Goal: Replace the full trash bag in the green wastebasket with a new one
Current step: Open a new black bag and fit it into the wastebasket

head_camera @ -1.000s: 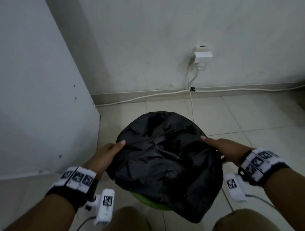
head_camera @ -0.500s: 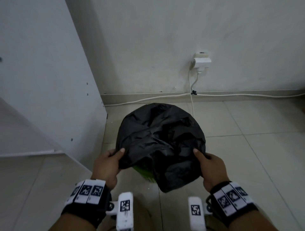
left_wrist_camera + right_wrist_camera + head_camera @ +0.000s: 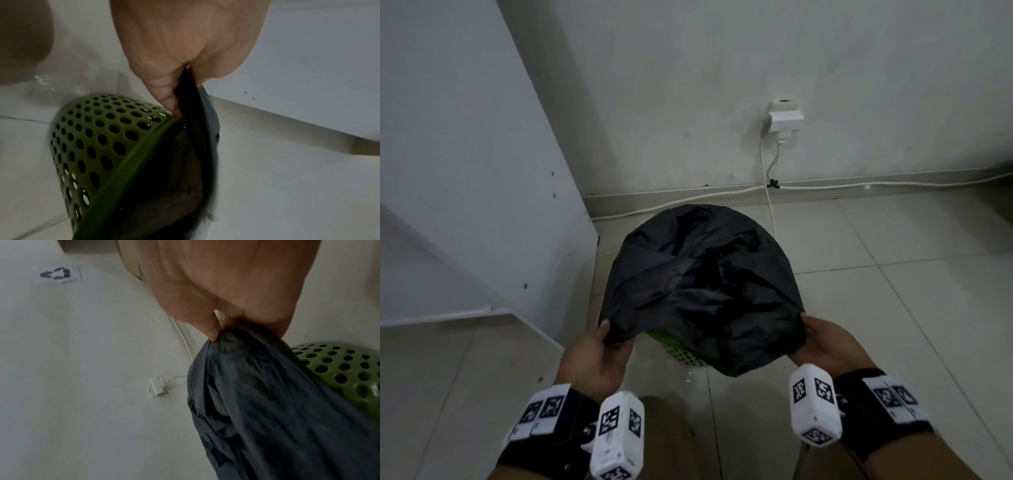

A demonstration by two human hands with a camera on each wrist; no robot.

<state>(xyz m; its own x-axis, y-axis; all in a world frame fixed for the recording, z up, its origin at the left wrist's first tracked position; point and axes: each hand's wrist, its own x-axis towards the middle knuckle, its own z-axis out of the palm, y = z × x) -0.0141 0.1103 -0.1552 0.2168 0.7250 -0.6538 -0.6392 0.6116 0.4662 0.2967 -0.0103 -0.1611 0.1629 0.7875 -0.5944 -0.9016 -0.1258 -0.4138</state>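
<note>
A black trash bag [image 3: 702, 284] is spread over the top of the green perforated wastebasket [image 3: 678, 349], hiding most of it in the head view. My left hand [image 3: 602, 346] pinches the bag's near-left edge [image 3: 191, 104] just above the basket's rim [image 3: 131, 155]. At the near-right, my right hand [image 3: 822, 342] grips a bunched part of the bag's edge [image 3: 232, 340], with the basket's holed wall [image 3: 341, 366] beside it. The bag hangs down over the near-right side of the basket.
A white cabinet panel [image 3: 465, 154] stands close on the left. The wall behind carries a white socket with a plug [image 3: 786, 118], and white cables [image 3: 770, 202] run along the skirting. Tiled floor [image 3: 893, 308] lies to the right. A paper with a recycling mark [image 3: 57, 274] shows in the right wrist view.
Both hands slid from the bag's far sides toward its near edge and took hold of it. The view pulled back and up from the basket.
</note>
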